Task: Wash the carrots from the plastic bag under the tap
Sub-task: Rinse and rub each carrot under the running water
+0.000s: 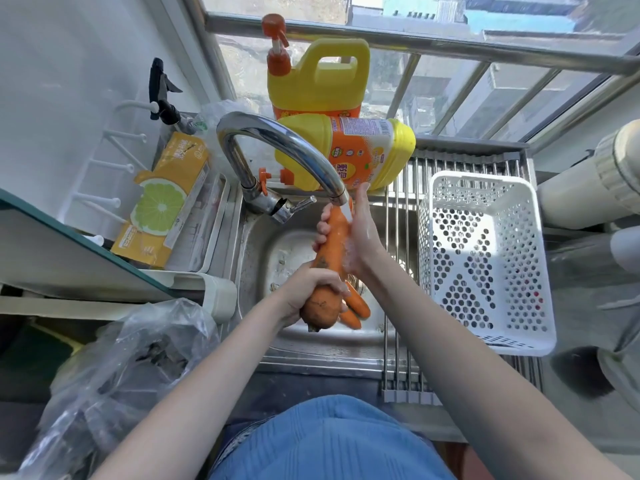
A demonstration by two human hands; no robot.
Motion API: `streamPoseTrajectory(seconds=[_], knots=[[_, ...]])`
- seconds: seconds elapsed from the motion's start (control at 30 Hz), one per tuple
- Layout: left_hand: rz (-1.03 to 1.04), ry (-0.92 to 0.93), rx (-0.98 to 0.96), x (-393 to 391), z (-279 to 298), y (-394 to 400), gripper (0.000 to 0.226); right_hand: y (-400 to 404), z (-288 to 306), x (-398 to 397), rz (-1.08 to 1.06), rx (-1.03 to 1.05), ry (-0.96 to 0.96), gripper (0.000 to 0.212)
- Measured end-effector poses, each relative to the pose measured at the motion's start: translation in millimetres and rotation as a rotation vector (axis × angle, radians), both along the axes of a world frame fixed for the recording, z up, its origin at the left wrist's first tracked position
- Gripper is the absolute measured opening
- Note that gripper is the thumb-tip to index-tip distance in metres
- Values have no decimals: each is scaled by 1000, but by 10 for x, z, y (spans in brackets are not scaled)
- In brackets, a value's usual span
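Over a steel sink [256,244], the left hand [304,289] grips a large orange carrot's [332,251] thick end while the right hand [360,233] clasps its tip beneath the running chrome tap [277,140].

Large orange carrot [330,258], dirt-flecked, held slanted under running tap [277,147]. Smaller carrots [356,306] lying in sink [263,244]. Crumpled plastic bag [114,375] at left.

basket: white perforated plastic basket [485,258] on a roll-up metal drying rack [401,341] over the sink's right side
bottles: upright yellow detergent jug [318,77] with orange pump by the window; second jug [349,152] lying on its side in front of it
box: yellow carton with a lemon slice print [166,199], left of the sink
wall: white hook rack [114,161]
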State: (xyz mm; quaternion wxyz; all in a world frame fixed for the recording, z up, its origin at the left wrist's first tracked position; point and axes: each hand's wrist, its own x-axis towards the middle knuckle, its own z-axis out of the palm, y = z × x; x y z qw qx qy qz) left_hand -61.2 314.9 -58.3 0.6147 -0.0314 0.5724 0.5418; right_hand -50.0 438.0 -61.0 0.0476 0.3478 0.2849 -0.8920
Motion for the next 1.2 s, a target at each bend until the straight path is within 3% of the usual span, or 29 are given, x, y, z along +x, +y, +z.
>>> streamPoseTrajectory(seconds=[0.07,0.17,0.23,0.3,0.37,0.5,0.6,0.7,0.77,0.87,1.03,1.13,1.2], knots=[[-2,-172,68,-15,-34,-19,36,-13,27,-10,6,50,-36,67],[54,-499,258,-99,-57,-44,52,-1,44,-12,12,163,-19,22],[44,-500,233,-113,-3,9,44,39,36,-21,1,113,-35,11],[-12,-308,56,-87,63,105,23,69,23,-47,-17,70,-132,9],[-25,-171,-60,-57,77,171,6,71,-25,-89,-43,157,-268,12],[-9,18,-165,-19,-14,208,3,10,-115,-132,-74,495,-377,17],[-78,471,-333,-3,-195,214,8,-49,-204,-139,1,784,-493,40],[-107,597,-419,19,-209,234,14,-63,-203,-156,68,892,-492,63],[-28,493,-393,23,-191,256,14,-6,-191,-133,206,957,-476,75],[79,237,-256,5,-81,266,8,76,-169,-18,388,841,-372,87],[14,-161,-37,18,133,207,6,285,-150,203,331,359,11,38],[50,-480,184,24,137,116,25,331,-83,287,410,191,190,50],[72,-588,308,-27,87,57,38,355,-82,319,454,83,228,56]])
